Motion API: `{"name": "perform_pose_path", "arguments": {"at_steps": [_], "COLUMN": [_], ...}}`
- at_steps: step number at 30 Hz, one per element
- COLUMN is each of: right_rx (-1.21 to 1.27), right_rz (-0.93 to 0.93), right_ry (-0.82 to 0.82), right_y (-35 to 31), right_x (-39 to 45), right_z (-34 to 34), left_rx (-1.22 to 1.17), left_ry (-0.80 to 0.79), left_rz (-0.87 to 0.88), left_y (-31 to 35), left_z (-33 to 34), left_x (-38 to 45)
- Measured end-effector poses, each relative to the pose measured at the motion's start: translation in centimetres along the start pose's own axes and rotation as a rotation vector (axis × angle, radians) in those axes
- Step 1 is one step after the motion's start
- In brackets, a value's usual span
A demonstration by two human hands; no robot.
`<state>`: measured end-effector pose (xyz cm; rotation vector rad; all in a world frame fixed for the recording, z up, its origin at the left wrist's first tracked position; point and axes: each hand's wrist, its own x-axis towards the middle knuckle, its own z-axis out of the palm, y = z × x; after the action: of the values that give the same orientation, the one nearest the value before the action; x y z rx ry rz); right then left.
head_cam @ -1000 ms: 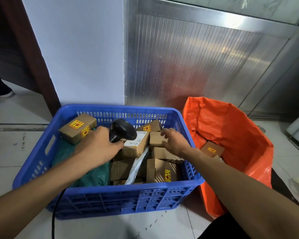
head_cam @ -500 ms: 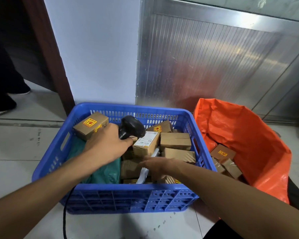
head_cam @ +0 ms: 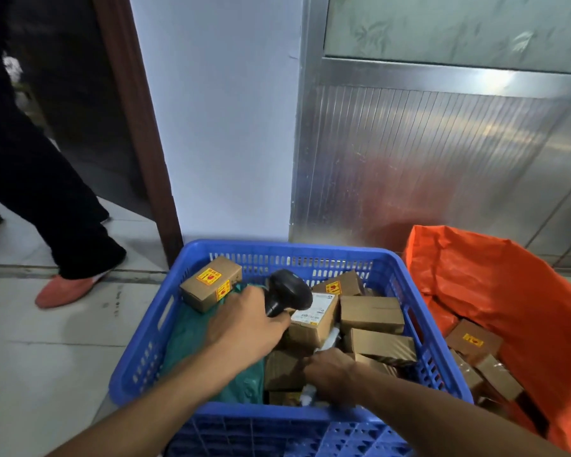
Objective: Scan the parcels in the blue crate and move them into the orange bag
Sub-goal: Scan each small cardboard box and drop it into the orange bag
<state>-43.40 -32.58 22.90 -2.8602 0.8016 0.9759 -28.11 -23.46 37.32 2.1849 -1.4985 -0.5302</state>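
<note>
Many parcels remain in the blue crate; left hand grips the scanner aimed over them, right hand digs low, grasp unclear, orange bag alongside for short transfers.

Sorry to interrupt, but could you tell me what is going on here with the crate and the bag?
A person is scanning parcels out of the blue crate. The left hand grips a black handheld scanner over the boxes, while the right hand reaches down among the cardboard parcels near the crate's front. Several boxes already lie in the orange bag to the right. Many remain in the crate.
</note>
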Motion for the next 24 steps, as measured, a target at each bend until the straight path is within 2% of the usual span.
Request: {"name": "perform_pose_path", "arguments": {"at_steps": [3,6,14,21,24], "right_rx": [0.046,0.109,0.43,1.108,1.403], "right_rz": [0.016,0.052,0.196,0.607,0.673], "right_ry": [0.073,0.228,0.542,0.868,0.929], "right_y": [0.7,1.6,3.6,8.0,9.5], "right_x": [0.0,-0.3,-1.3,-4.2,-4.8], "right_z": [-0.5,-0.8,-2.9,-3.7,-2.4], "left_rx": [0.001,0.0,-0.027,-0.029,-0.03], "left_ry": [0.0,-0.017,-0.01,0.004,0.001], "left_rz": [0.002,0.01,0.012,0.007,0.013], "left_y": [-0.1,0.0,-0.2,-0.4,-0.3], "left_z": [0.1,0.2,0.1,-0.5,-0.6], "left_x": [0.0,-0.1,0.1,0.1,0.0]}}
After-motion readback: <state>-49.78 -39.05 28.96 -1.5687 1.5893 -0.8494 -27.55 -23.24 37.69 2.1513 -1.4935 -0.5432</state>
